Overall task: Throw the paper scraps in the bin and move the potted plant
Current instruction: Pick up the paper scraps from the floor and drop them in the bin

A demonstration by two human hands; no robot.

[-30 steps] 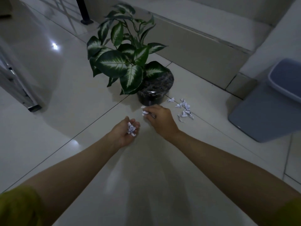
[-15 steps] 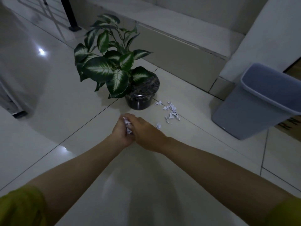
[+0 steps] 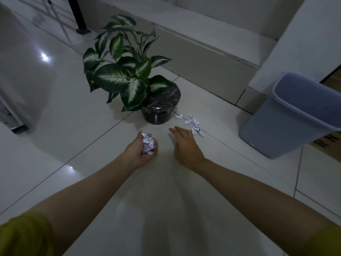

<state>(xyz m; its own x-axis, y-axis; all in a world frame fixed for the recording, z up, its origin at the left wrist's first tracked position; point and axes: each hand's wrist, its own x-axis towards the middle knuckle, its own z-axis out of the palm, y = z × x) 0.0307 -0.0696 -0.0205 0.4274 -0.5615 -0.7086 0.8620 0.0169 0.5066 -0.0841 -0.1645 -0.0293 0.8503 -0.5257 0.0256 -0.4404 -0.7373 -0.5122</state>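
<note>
A potted plant [image 3: 158,108] with green-and-white leaves stands in a dark round pot on the tiled floor. Several white paper scraps [image 3: 192,122] lie loose on the floor just right of the pot. My left hand [image 3: 142,150] is cupped palm-up below the pot, holding a clump of gathered paper scraps [image 3: 148,143]. My right hand [image 3: 185,145] lies flat and spread, palm down, its fingers touching the near edge of the loose scraps. A grey-blue bin [image 3: 287,122] stands open-topped at the right.
A low tiled step [image 3: 193,58] runs behind the plant. A white wall corner [image 3: 287,43] rises behind the bin. A black post foot [image 3: 83,30] stands at the back left, and a brown mat [image 3: 328,143] lies under the bin's right side.
My right hand has left my left hand, where it dropped a scrap, and moved right toward the loose scraps. My left hand holds a bigger clump.
</note>
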